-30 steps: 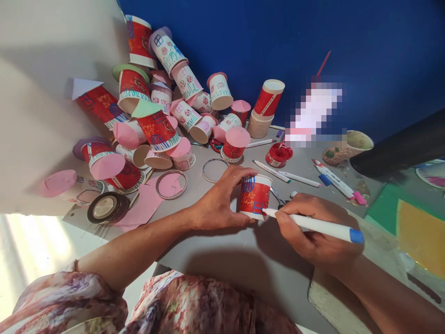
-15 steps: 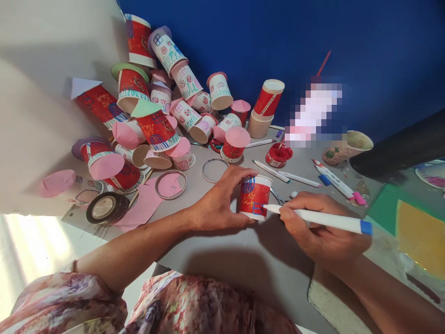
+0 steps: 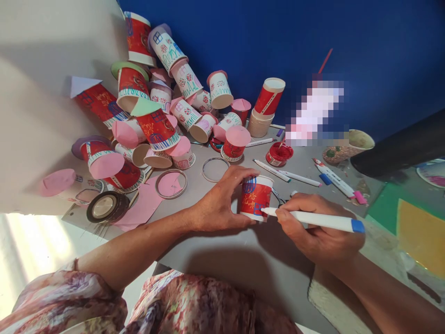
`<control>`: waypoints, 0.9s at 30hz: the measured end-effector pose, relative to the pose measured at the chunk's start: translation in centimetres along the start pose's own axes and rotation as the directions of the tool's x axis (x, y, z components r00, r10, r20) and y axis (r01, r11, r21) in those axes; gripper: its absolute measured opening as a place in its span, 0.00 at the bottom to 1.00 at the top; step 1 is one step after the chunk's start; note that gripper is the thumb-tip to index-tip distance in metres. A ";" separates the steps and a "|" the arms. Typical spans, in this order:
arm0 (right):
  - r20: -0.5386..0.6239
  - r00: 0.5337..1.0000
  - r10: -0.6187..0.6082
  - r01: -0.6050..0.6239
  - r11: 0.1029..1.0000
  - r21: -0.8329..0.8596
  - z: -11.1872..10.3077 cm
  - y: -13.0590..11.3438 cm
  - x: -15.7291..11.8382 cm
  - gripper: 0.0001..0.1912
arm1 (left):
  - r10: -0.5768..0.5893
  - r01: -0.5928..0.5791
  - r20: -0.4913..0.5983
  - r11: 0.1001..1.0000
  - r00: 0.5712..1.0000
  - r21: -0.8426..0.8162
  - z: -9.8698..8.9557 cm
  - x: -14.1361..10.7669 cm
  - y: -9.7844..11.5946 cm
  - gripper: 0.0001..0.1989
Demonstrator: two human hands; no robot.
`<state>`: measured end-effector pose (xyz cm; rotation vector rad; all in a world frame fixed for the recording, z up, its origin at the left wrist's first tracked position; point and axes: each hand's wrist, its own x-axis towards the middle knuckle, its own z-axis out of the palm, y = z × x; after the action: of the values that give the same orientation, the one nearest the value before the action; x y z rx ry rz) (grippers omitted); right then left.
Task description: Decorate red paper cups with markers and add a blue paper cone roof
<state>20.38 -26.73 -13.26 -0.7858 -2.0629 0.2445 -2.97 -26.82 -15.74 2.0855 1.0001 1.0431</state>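
My left hand [image 3: 217, 202] grips a red paper cup [image 3: 252, 198] between thumb and fingers, its white rim at the top. Gold characters and blue marker lines show on the cup, among them a round grid near the top and a small blue window shape low down. Closed around a white marker [image 3: 323, 220] with a blue end, my right hand [image 3: 320, 232] holds its tip at the blue window shape. Behind the right fingers, dark-handled scissors [image 3: 278, 196] lie partly hidden.
Decorated paper cups [image 3: 158, 130] are piled at the left. A cup stack [image 3: 260, 125], a red paint jar [image 3: 279, 154] and several markers [image 3: 335, 178] sit farther back. Tape rings [image 3: 171, 197], black tape [image 3: 107, 207] and pink paper [image 3: 142, 208] lie left of my hands.
My right hand and the marker have shifted slightly left, and the tip is now farther onto the cup's face. The blue window shape shows an added stroke. My left hand keeps its grip.
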 end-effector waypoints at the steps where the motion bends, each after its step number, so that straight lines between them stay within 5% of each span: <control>1: 0.007 1.000 0.000 -0.001 1.000 0.012 0.1 0.0 -0.1 0.07 | 0.009 -0.009 -0.002 1.000 1.000 0.005 0.0 0.0 0.0 0.42; 15: 0.008 1.000 -0.007 0.007 0.998 0.057 -0.3 -0.3 0.4 0.07 | -0.034 0.034 -0.002 0.999 0.999 -0.021 -0.2 -0.1 -0.2 0.43; 23: -0.164 0.930 0.328 -0.301 0.938 0.169 0.1 2.2 0.1 0.08 | -0.137 0.142 0.057 0.983 0.989 -0.113 -0.5 0.0 0.4 0.47; 27: -0.044 0.937 0.347 -0.338 0.931 0.138 0.3 3.2 1.2 0.07 | -0.154 0.163 0.076 0.979 0.985 -0.126 -0.9 -0.1 0.8 0.46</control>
<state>21.04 -23.43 -14.03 -1.0578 -1.8170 0.5329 -3.43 -27.18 -14.70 1.8883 1.0184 0.9282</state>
